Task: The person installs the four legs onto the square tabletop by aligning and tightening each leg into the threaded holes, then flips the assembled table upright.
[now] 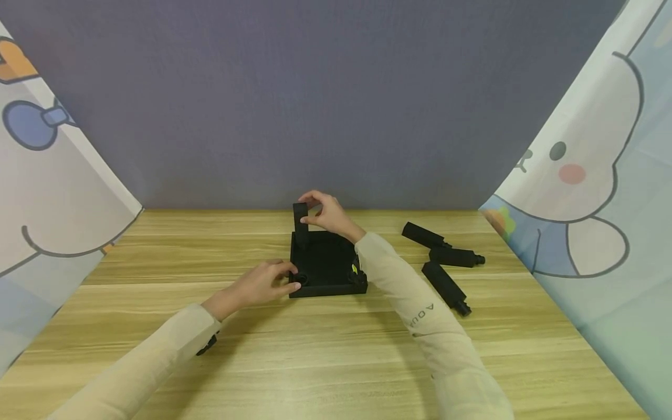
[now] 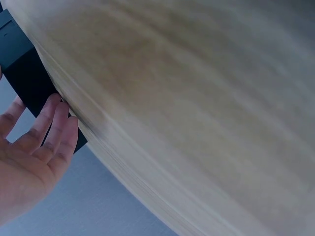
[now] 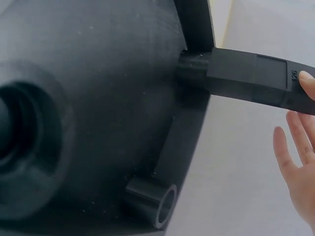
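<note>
In the head view, a shallow square black plastic base [image 1: 328,289] with round sockets in its corners lies open side up on the table. My right hand [image 1: 332,214] pinches the upper end of a black leg [image 1: 301,219] that stands upright at the base's far left corner. The right wrist view shows the lower end of this leg [image 3: 236,71] meeting a corner socket, while another socket [image 3: 152,201] is bare. My left hand [image 1: 261,283] grips the near left corner of the base, its fingers [image 2: 42,123] along the outer wall in the left wrist view.
Three loose black legs, among them the nearest one [image 1: 443,286], lie on the wooden table [image 1: 315,361] to the right. A small black item [image 1: 207,345] is partly hidden by my left sleeve. A grey panel [image 1: 315,105] rises behind the table.
</note>
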Motion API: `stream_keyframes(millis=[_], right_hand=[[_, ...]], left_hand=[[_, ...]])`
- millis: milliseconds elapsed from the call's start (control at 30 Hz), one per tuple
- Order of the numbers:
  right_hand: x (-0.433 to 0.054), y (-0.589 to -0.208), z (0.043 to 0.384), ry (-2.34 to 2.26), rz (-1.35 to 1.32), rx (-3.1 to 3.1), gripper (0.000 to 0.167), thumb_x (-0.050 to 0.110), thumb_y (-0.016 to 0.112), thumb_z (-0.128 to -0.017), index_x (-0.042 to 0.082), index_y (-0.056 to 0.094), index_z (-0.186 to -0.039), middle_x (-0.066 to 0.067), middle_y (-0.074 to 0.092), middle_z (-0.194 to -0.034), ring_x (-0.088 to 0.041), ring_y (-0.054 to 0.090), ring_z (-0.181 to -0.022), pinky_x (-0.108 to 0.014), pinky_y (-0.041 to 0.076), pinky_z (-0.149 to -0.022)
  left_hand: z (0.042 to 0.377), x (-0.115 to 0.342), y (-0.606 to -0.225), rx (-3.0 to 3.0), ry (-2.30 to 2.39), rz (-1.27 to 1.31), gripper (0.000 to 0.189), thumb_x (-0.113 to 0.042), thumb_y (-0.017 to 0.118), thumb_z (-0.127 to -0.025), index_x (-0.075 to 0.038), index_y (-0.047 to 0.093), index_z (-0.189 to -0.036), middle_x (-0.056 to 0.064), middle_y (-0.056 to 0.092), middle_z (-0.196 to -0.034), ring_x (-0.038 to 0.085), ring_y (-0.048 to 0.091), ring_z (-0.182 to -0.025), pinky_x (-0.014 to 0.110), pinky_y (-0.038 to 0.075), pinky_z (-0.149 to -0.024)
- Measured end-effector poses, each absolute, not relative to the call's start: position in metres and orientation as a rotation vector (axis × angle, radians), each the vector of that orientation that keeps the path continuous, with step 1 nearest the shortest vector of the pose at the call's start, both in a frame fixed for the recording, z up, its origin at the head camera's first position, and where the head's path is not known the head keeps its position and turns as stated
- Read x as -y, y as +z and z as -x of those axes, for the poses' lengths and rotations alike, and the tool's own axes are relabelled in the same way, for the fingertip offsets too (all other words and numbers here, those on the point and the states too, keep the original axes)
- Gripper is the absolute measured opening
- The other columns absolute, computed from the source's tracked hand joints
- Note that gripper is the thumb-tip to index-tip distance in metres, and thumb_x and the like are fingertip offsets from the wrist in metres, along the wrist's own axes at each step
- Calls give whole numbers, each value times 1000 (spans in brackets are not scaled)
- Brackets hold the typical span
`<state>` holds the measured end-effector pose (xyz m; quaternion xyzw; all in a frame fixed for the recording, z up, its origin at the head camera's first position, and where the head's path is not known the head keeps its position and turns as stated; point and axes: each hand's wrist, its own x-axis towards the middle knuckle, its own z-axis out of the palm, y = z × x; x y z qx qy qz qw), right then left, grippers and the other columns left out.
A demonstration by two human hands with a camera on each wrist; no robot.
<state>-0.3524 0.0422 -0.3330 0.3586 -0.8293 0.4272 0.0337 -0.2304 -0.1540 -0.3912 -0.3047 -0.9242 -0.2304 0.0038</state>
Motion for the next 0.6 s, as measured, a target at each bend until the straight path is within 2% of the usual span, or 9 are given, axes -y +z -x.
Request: stream_keyframes(millis=[100, 300, 600], right_hand=[[-43, -328, 353, 1313, -1134, 2577, 43, 10, 71, -80, 6, 55, -120, -8, 56, -121, -20, 56, -103, -29, 51, -78], [-42, -325, 351, 1335, -1148, 2620, 41, 7, 69, -80, 8, 56, -119, -8, 58, -115, -20, 57, -101, -29, 51, -77], [-40, -335, 349, 1293, -1077, 2540, 41, 17, 72, -78, 9, 57, -115, -8, 59, -115, -21, 60, -95, -27, 51, -75]], left_hand=[[230, 154, -391, 2896, -725, 954, 36, -41, 57, -88, -13, 61, -110, 9, 62, -109, 21, 62, -91, 34, 52, -73], [230, 154, -391, 2905, -730, 948, 36, -41, 57, -88, -13, 60, -111, 9, 62, -110, 22, 62, -92, 35, 53, -74], [230, 155, -392, 2911, -721, 930, 36, -42, 57, -89, -13, 60, -111, 9, 62, -111, 22, 62, -93, 35, 53, -74]])
